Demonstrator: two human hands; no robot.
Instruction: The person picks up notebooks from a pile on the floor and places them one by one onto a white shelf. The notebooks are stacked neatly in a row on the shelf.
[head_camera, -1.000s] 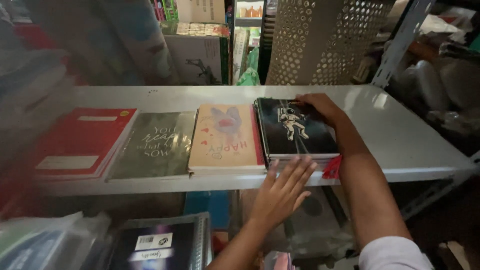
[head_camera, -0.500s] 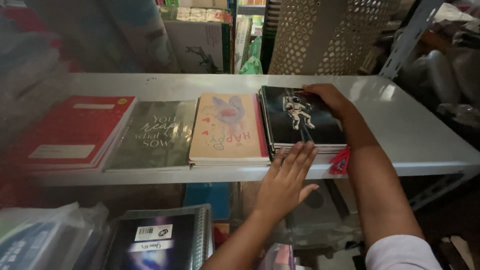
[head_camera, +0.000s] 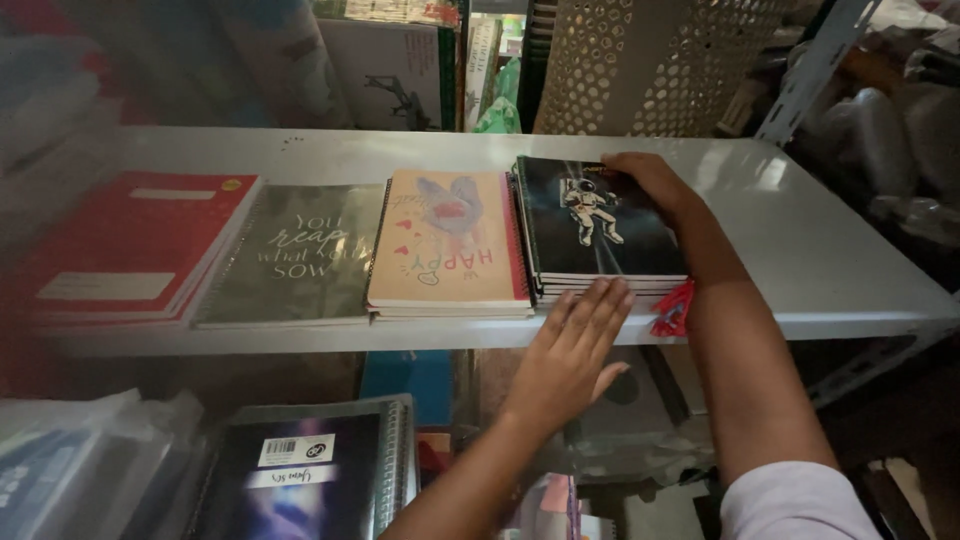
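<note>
A stack of black spiral notebooks with an astronaut on the cover (head_camera: 590, 225) lies on a grey metal shelf (head_camera: 820, 270). My right hand (head_camera: 650, 180) rests on the stack's far right corner, fingers curled over its edge. My left hand (head_camera: 575, 345) is flat, fingers together, and its fingertips press against the front edge of the same stack. To the left lie a stack of beige notebooks with a pink drawing (head_camera: 450, 245), a dark green notebook (head_camera: 290, 255) and red notebooks (head_camera: 130, 250). A small red tag (head_camera: 673, 310) sits at the shelf's front edge by my right forearm.
A perforated beige basket (head_camera: 650, 65) and upright boxes (head_camera: 400, 70) stand behind the shelf. Below the shelf at the lower left are a dark spiral notebook with a white sticker (head_camera: 300, 480) and plastic-wrapped packs (head_camera: 70, 470). Cluttered goods lie at the right.
The view has shifted slightly. My left hand has moved up from below the shelf until it touches the front edge of the black stack. My right hand stays on the far corner.
</note>
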